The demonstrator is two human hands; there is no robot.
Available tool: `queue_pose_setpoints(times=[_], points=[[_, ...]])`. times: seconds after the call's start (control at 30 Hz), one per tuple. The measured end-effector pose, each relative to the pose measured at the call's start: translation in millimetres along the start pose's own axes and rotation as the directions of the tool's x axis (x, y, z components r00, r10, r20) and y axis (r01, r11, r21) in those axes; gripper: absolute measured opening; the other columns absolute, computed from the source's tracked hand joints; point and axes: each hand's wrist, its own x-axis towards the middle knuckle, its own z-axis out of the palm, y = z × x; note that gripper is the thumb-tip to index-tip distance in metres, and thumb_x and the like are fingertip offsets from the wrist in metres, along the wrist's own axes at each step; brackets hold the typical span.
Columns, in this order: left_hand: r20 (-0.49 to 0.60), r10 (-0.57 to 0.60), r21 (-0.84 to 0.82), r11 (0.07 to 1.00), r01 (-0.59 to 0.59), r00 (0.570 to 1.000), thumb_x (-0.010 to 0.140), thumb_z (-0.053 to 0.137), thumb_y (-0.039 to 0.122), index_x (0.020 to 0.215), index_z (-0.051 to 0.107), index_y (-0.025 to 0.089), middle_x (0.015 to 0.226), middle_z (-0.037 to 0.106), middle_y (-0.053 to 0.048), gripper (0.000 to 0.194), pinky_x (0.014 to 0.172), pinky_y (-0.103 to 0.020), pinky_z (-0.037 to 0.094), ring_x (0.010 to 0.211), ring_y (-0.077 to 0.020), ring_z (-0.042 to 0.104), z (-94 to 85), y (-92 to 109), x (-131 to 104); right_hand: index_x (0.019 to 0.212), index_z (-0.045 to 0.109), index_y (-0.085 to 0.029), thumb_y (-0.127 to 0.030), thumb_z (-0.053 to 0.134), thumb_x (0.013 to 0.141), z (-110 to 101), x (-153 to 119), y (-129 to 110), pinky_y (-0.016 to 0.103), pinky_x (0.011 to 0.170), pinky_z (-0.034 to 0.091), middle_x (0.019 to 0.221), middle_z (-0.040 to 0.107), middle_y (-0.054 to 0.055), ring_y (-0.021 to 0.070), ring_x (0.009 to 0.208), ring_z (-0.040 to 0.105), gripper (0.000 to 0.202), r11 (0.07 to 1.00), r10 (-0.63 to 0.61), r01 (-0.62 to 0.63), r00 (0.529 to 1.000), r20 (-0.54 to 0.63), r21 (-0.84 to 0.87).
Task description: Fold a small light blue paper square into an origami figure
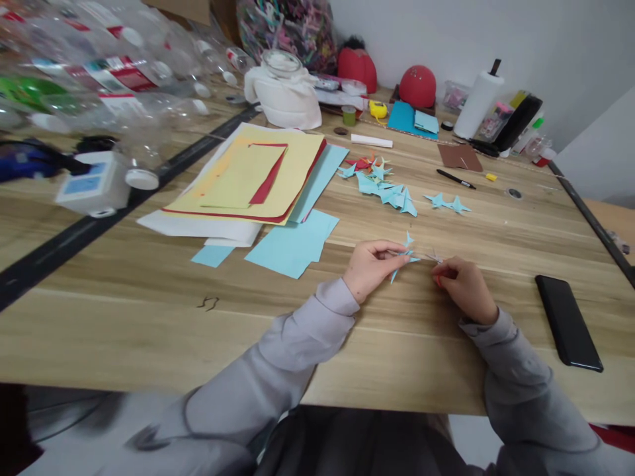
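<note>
Between its fingertips, my left hand (373, 266) pinches a small light blue folded paper piece (408, 243) with pointed ends. To its right, my right hand (467, 287) is closed on small red-handled scissors (435, 258), whose slightly parted blades point toward the blue paper. Beyond my hands lies a cluster of blue folded paper pieces (389, 192) with some red and orange ones (364, 164) behind. Two more blue folded pieces (446, 202) sit to the right of that cluster.
Left of my hands are stacked yellow, red and white sheets (238, 173) and blue sheets (292, 244). A black phone (568, 322) lies at the right. Plastic bottles (114, 73) crowd the back left. A black pen (456, 178) lies farther back.
</note>
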Motion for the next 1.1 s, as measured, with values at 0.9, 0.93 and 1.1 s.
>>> queue_pose_setpoints(times=[0.9, 0.93, 1.1], points=[[0.156, -0.05, -0.087, 0.994, 0.064, 0.986, 0.045, 0.089, 0.036, 0.068, 0.063, 0.012, 0.067, 0.067, -0.001, 0.041, 0.059, -0.027, 0.055, 0.056, -0.0116, 0.064, 0.9, -6.7, -2.1, 0.081, 0.073, -0.017, -0.021, 0.063, 0.072, -0.8, 0.4, -6.8, 0.028, 0.058, 0.047, 0.069, 0.071, 0.005, 0.0161, 0.061, 0.062, 0.014, 0.995, -0.077, 0.068, 0.991, 0.109, 0.08], [0.172, -0.049, -0.09, 0.994, 0.065, 0.984, 0.046, 0.089, 0.037, 0.068, 0.063, 0.012, 0.067, 0.067, -0.001, 0.042, 0.059, -0.027, 0.056, 0.057, -0.0121, 0.064, 1.2, -6.6, -2.4, 0.08, 0.072, -0.017, -0.025, 0.064, 0.074, 2.0, -1.5, -9.3, 0.028, 0.055, 0.047, 0.066, 0.07, 0.005, 0.0161, 0.058, 0.061, 0.013, 0.988, -0.07, 0.06, 0.995, 0.066, 0.139], [0.246, -0.053, -0.056, 0.996, 0.069, 0.968, 0.052, 0.086, 0.039, 0.073, 0.063, 0.012, 0.062, 0.067, -0.002, 0.041, 0.059, -0.029, 0.056, 0.057, -0.0145, 0.066, 1.9, -9.2, -4.4, 0.082, 0.069, -0.018, -0.04, 0.066, 0.078, 13.8, -13.4, -25.8, 0.025, 0.051, 0.045, 0.064, 0.067, 0.002, 0.013, 0.055, 0.058, 0.023, 0.901, -0.177, 0.161, 0.984, 0.003, 0.403]])
